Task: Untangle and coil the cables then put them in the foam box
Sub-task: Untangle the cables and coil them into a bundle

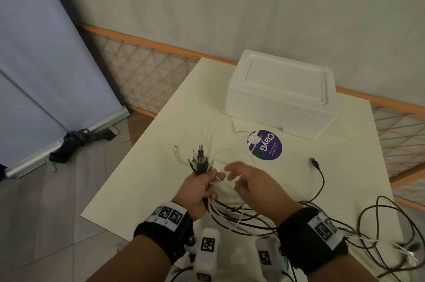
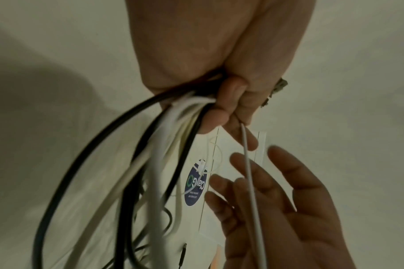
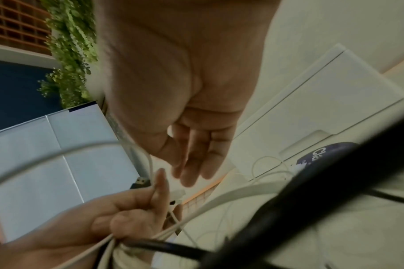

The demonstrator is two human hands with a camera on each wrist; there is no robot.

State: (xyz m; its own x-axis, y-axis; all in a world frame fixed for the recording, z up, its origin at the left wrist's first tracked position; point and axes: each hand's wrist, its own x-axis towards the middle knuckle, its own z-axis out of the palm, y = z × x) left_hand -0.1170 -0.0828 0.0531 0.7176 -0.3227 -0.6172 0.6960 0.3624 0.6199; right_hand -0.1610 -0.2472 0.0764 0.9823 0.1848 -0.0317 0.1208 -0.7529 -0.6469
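L hand (image 1: 199, 192): I see my fingers curled tight round a bundle of cables (image 1: 200, 162), black and white mixed; plug ends stick up out of the fist, USB-type ends among them. L wrist cam confirms the clamp, strands spilling out below the fist.
R hand (image 1: 253, 186): fingers spread and loose, nothing gripped; a thin white cable (image 2: 251, 191) runs from the L fist across the R fingers, touching them.
Loose cables (image 1: 379, 224): black and white loops trail from the fist toward me and off to my R over the table (image 1: 142, 166); still tangled, not coiled.
Black cable end (image 1: 314, 163): lies on the table R of my hands, plug apart from the bundle.
White cable (image 1: 213, 130): thin loops on the table betw. hands and box.
Foam box (image 1: 280, 95): white, lid on, at far side of table, well apart from hands.
Sticker (image 1: 265, 145): round, purple, "ClayGo", on the table just in front of the box.
Bkgd: lattice fence (image 1: 147, 70), white backdrop.
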